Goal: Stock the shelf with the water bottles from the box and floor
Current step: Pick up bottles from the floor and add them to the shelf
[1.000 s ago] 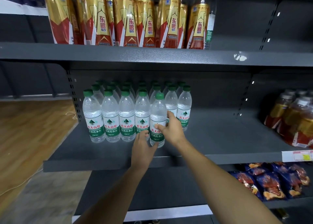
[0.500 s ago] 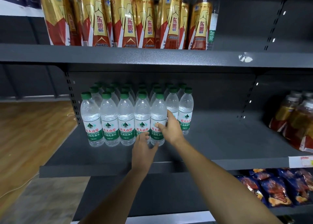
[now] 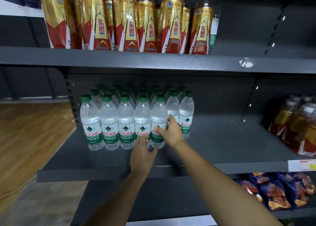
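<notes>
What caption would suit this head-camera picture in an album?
Right hand grips the front row's end water bottle, left hand touching its base, on a grey shelf under gold-and-red bottles.

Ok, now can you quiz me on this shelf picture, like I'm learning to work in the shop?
1. True or false: the water bottles have green caps.
2. What stands on the upper shelf? A) milk cartons B) gold-and-red bottles C) tins
3. Fill in: the snack bags lie one level ___ the water bottles.
Key: 1 true; 2 B; 3 below.
</notes>
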### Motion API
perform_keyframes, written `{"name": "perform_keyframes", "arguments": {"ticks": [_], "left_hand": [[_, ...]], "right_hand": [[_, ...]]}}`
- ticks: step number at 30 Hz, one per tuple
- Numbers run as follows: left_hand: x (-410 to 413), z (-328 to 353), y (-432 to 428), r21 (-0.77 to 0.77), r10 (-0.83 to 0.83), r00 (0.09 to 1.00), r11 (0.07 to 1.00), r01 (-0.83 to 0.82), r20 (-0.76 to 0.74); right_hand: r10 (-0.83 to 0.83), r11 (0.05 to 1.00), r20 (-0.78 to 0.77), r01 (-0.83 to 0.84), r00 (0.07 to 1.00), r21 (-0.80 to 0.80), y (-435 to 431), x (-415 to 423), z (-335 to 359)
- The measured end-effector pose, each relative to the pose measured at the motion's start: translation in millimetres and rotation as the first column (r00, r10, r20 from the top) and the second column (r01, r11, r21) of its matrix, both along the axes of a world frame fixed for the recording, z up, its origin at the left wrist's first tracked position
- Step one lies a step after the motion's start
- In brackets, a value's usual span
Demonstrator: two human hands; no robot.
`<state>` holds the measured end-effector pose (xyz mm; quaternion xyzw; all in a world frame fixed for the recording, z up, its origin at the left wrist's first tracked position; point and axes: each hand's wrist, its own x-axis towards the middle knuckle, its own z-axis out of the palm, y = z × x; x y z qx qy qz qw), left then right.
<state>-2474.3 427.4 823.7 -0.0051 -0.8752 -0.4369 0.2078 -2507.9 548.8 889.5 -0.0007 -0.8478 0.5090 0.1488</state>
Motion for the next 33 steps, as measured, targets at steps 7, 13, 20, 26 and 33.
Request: {"name": "perform_keyframes", "arguments": {"ticks": [7, 13, 20, 26, 33], "left_hand": [[12.5, 5.2, -7.1, 0.006, -0.040, 0.999, 0.999, 0.041, -0.037], [32.3, 10.6, -23.1, -0.008, -0.140, 0.988, 0.990, 0.140, -0.064], [69.7, -1.0, -51.0, 0.010, -0.284, 0.957, 0.959, 0.285, -0.055], [121.1, -36.8, -63.2, 0.028, -0.420, 0.907, 0.908, 0.419, 0.033], [180.7, -85.9, -61.9, 0.027, -0.549, 0.817, 0.833, 0.553, 0.176]], "right_hand": [[-0.091, 0.995, 0.050, 0.092, 0.995, -0.022, -4.7, 36.3, 1.4], [-0.157, 0.987, 0.069, 0.158, 0.985, -0.011, -22.3, 72.6, 2.9], [-0.301, 0.954, 0.075, 0.300, 0.951, 0.019, -48.3, 124.4, -12.2], [-0.382, 0.923, 0.152, 0.386, 0.912, 0.006, -62.5, 190.1, -46.3], [-0.488, 0.867, 0.251, 0.497, 0.836, 0.033, -58.6, 270.8, -103.7]]}}
